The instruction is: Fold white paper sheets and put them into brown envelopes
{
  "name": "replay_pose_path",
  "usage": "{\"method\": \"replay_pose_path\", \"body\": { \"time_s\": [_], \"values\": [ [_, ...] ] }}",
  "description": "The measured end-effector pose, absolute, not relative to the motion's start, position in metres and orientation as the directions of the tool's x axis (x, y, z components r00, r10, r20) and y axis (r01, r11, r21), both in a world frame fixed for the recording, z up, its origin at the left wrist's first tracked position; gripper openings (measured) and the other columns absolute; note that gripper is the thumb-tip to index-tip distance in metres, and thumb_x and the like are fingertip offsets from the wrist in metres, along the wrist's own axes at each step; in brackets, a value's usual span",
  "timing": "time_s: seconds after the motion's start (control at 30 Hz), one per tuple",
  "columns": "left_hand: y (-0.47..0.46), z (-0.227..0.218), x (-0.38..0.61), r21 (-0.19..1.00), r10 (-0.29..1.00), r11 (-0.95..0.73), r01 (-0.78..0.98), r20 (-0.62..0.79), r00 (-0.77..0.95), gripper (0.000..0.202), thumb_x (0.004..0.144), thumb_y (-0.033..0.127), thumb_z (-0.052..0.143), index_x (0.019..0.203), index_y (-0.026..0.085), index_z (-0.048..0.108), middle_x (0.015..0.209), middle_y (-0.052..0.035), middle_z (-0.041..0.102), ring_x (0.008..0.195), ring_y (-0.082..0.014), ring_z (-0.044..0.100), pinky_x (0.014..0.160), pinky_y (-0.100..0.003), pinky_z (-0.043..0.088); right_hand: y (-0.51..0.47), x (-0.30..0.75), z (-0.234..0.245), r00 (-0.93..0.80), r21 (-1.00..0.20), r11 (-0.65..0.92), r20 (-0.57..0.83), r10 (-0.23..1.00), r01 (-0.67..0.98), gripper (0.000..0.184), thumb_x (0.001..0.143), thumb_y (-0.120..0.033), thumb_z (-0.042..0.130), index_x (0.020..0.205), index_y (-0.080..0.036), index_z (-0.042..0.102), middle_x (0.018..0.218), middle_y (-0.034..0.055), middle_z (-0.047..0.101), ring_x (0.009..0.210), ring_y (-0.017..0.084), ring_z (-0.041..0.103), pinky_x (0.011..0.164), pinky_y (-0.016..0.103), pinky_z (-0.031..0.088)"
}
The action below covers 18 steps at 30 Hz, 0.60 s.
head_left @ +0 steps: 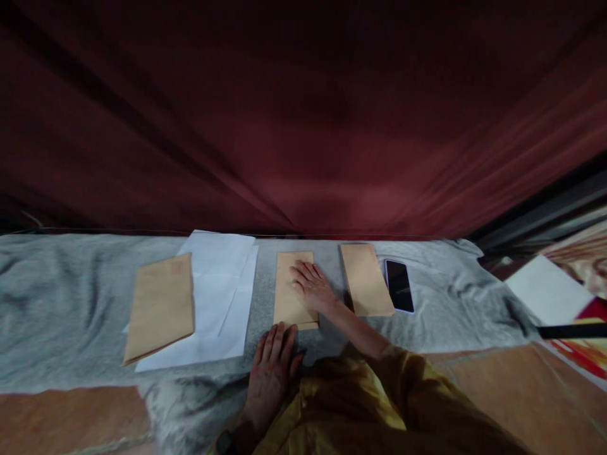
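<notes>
A brown paper envelope (286,297) lies upright in front of me on a grey cloth (327,253). My right hand (313,285) rests flat on its upper right part, fingers stretched out. At its lower left corner, my left hand (272,360) lies with fingers extended, the fingertips touching or just beside the lower edge. A narrow strip shows along the envelope's bottom end, perhaps a flap. To the right is a stack of brown envelopes (367,281). On the left, another brown envelope pile (161,303) partly covers white paper sheets (227,297).
A phone (399,285) with a dark screen lies beside the right stack. Dark red fabric (322,158) hangs behind the cloth. Orange floor tiles (516,385) border the cloth in front. A white sheet or card (547,284) is at far right.
</notes>
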<state>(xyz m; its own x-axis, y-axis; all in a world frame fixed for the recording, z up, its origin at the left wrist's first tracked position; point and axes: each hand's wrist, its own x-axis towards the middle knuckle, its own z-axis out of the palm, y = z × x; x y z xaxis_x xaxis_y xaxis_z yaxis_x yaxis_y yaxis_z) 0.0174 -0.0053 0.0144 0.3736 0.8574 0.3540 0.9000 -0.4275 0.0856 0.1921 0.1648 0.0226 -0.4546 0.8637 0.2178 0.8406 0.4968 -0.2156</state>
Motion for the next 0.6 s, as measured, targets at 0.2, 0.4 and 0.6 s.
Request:
{"method": "replay_pose_path", "body": {
  "time_s": [0.2, 0.4, 0.6],
  "values": [
    [-0.005, 0.013, 0.017, 0.082, 0.86, -0.422, 0.903, 0.352, 0.37, 0.049, 0.098, 0.04, 0.055, 0.143, 0.02, 0.056, 0.145, -0.0136, 0.06, 0.135, -0.0301, 0.054, 0.113, -0.045, 0.041, 0.149, 0.175, 0.025, -0.545, -0.225, 0.594, 0.245, 0.802, 0.773, 0.046, 0.106, -0.038, 0.046, 0.147, -0.016, 0.05, 0.158, 0.01, 0.046, 0.147, 0.024, 0.038, 0.124, 0.046, 0.026],
    [-0.005, 0.011, 0.017, 0.051, 0.858, -0.42, 0.906, 0.348, 0.378, 0.048, 0.097, 0.039, 0.057, 0.139, 0.018, 0.06, 0.142, -0.0154, 0.062, 0.131, -0.0316, 0.057, 0.11, -0.046, 0.043, 0.12, 0.161, 0.016, -0.655, -0.224, 0.704, 0.26, 0.71, 0.674, 0.049, 0.105, -0.042, 0.051, 0.148, -0.02, 0.049, 0.158, 0.0074, 0.047, 0.146, 0.022, 0.04, 0.124, 0.045, 0.03],
    [-0.005, 0.011, 0.017, 0.072, 0.856, -0.422, 0.904, 0.361, 0.371, 0.051, 0.097, 0.039, 0.058, 0.143, 0.019, 0.057, 0.145, -0.0147, 0.059, 0.135, -0.0311, 0.053, 0.112, -0.046, 0.04, 0.165, 0.165, 0.024, -0.549, -0.23, 0.593, 0.228, 0.804, 0.772, 0.046, 0.108, -0.037, 0.043, 0.149, -0.018, 0.049, 0.159, 0.0076, 0.046, 0.146, 0.022, 0.04, 0.125, 0.045, 0.028]
  ]
}}
